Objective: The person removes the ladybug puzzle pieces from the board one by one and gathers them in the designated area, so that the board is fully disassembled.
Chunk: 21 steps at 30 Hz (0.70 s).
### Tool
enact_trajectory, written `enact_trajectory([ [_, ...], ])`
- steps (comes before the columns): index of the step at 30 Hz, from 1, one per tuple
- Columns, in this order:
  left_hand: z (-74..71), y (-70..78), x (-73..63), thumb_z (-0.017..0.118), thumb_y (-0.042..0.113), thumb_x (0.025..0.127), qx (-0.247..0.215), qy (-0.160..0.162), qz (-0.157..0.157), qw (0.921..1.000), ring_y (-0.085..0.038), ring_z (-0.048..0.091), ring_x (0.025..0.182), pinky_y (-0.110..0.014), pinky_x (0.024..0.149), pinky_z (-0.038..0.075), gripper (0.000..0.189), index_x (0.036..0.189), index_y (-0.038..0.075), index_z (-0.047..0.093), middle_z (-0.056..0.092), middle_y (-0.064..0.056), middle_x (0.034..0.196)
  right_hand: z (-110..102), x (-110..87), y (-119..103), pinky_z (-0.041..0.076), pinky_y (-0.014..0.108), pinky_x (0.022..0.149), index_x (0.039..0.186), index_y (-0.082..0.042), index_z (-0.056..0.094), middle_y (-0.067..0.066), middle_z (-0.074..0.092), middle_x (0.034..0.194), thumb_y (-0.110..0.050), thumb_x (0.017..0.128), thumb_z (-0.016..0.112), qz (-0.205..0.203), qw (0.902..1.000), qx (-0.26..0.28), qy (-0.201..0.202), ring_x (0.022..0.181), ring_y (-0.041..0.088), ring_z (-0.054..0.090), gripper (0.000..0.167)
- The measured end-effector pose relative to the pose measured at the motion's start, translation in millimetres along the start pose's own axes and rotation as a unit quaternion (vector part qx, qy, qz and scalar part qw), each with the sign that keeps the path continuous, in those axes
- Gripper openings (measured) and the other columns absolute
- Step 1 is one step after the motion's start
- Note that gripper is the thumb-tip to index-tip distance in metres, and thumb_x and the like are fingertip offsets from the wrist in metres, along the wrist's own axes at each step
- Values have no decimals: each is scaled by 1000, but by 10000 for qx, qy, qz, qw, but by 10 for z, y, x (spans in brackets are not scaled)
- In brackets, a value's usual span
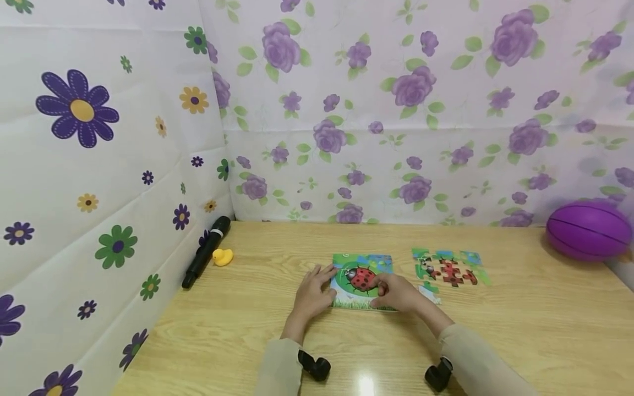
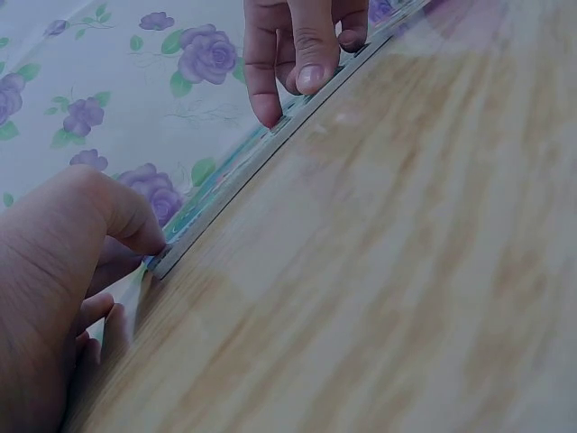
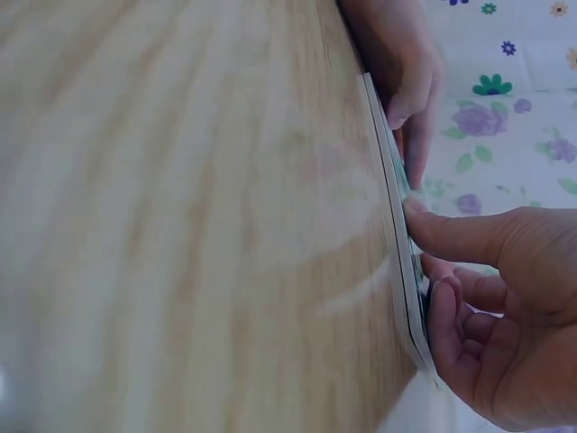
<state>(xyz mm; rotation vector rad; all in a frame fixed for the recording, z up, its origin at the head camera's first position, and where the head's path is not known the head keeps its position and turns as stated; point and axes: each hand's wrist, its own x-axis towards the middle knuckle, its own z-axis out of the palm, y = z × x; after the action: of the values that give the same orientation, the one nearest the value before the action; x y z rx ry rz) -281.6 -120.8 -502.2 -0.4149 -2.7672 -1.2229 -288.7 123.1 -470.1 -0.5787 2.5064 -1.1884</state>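
A puzzle board (image 1: 349, 297) with a red ladybird picture lies flat on the table in the head view. My left hand (image 1: 313, 292) rests at its left edge, with the fingers near the upper corner and the thumb lower down. Over the board's right side is my right hand (image 1: 396, 291), its thumb and fingertips touching the surface. In the right wrist view, the thumb (image 3: 451, 233) meets the board while the other fingers curl beside it; whether they pinch a piece is hidden. Loose puzzle pieces (image 1: 451, 270) with ladybird parts lie to the board's right.
A black microphone (image 1: 207, 250) lies along the left wall beside a yellow toy duck (image 1: 222, 257). At the far right sits a purple ball (image 1: 589, 230). Flowered cloth walls (image 1: 307, 115) border the wooden table (image 1: 535, 335) at the back and left.
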Motion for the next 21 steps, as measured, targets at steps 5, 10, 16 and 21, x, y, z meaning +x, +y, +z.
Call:
enact_trajectory([
  [5, -6, 19, 4, 53, 13, 86, -5, -46, 3, 10000, -34, 24, 150, -51, 128, 12, 54, 140, 14, 55, 43, 0, 154, -17, 6, -4, 33, 27, 59, 111, -3, 57, 4, 45, 79, -12, 83, 76, 157, 9998, 88, -17, 67, 16, 37, 35],
  [10, -19, 23, 2, 54, 13, 86, 19, 3, 14, 10000, -34, 25, 150, -50, 128, 12, 54, 140, 15, 55, 44, -1, 154, -34, 12, -64, 31, 28, 59, 108, -4, 53, 4, 44, 79, -9, 84, 75, 216, 9997, 111, -75, 67, 17, 36, 33],
  [16, -29, 23, -4, 53, 12, 86, 19, 19, -3, 10000, -34, 26, 150, -51, 128, 12, 54, 140, 14, 55, 44, -1, 154, -16, 30, -53, 32, 29, 62, 106, -5, 52, 5, 42, 81, -9, 83, 76, 194, 9995, 229, -26, 72, 18, 38, 33],
  [21, -23, 15, -5, 53, 12, 86, 20, -5, -5, 10000, -34, 26, 150, -50, 128, 12, 54, 140, 14, 55, 44, -1, 154, 10, 28, 4, 34, 32, 67, 106, -6, 51, 8, 45, 90, -9, 82, 77, 72, 9993, 357, 104, 81, 20, 42, 36],
])
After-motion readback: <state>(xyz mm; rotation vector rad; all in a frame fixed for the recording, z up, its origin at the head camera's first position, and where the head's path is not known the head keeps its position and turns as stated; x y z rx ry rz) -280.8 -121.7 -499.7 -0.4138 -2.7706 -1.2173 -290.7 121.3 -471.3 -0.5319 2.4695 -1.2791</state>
